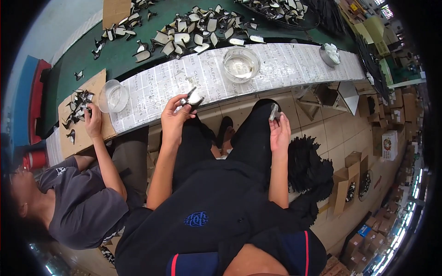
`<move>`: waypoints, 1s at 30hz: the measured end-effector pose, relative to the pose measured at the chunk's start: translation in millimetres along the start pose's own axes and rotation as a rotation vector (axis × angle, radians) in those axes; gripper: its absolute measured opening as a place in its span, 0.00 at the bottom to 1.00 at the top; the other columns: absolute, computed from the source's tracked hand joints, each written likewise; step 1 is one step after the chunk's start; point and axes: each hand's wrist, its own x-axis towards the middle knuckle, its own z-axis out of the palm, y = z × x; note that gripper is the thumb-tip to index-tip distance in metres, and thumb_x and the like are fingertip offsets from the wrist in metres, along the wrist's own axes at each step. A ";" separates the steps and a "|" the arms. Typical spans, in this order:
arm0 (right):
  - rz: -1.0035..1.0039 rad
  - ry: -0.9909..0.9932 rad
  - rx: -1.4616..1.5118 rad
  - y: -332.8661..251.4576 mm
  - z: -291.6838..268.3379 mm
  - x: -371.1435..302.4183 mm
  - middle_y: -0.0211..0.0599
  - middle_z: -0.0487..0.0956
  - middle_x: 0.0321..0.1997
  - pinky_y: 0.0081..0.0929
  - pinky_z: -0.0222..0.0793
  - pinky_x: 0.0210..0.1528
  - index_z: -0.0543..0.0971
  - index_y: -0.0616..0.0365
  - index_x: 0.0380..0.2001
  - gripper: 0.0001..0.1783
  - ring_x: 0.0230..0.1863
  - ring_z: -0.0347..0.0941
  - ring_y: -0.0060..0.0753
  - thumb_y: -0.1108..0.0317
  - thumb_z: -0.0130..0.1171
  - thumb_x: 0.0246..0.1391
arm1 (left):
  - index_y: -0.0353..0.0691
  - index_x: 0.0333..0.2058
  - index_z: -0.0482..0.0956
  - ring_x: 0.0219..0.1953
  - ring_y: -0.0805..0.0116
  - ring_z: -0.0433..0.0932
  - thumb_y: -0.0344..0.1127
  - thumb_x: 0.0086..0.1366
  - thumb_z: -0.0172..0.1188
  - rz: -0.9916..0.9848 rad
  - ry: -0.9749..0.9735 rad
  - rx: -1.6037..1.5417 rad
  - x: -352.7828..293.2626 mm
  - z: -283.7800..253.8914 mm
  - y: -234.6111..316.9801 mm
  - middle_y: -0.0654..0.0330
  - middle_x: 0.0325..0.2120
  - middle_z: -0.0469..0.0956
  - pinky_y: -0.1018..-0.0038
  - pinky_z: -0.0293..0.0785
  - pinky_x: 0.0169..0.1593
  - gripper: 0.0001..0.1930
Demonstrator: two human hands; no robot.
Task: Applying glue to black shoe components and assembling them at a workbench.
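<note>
My left hand (176,113) is closed on a small black shoe heel (193,97) with a whitish top face, held up at the near edge of the paper-covered bench. Out to the right, above my thigh, my right hand (280,131) pinches a small crumpled greyish rag (274,112) between thumb and fingers. Beyond my left hand stands a clear round bowl (241,64) that seems to hold some liquid. Many similar heels (184,37) lie heaped on the green surface behind the bench.
A co-worker's hand (93,120) reaches over heels on a cardboard sheet (102,126) at the left. Another clear bowl (113,95) sits beside it. A cup with white wadding (330,54) stands at the bench's right. Black strips (311,165) hang beside my right arm, near open cartons (348,179).
</note>
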 end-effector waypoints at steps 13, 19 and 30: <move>-0.533 -0.505 -0.871 -52.9 157.6 -97.3 0.43 0.79 0.51 0.26 0.79 0.42 0.80 0.63 0.45 0.14 0.46 0.79 0.30 0.79 0.66 0.55 | 0.34 0.59 0.73 0.47 0.73 0.79 0.30 0.64 0.67 -0.217 -0.220 -0.273 -33.8 15.9 2.9 0.61 0.46 0.79 0.75 0.80 0.49 0.25; -0.796 -0.612 -1.014 -61.1 185.1 -91.7 0.44 0.81 0.48 0.27 0.78 0.42 0.81 0.61 0.43 0.16 0.44 0.80 0.39 0.80 0.68 0.50 | 0.34 0.57 0.73 0.49 0.70 0.78 0.32 0.69 0.61 -0.262 -0.284 -0.222 -16.8 11.6 -4.9 0.59 0.49 0.78 0.67 0.78 0.56 0.19; -0.622 -0.569 -0.935 -48.9 189.5 -83.1 0.43 0.79 0.50 0.21 0.79 0.38 0.81 0.64 0.45 0.15 0.41 0.80 0.27 0.80 0.66 0.53 | 0.32 0.54 0.74 0.48 0.69 0.79 0.29 0.71 0.59 -0.250 -0.182 -0.270 -11.7 25.2 3.6 0.58 0.47 0.79 0.71 0.80 0.54 0.16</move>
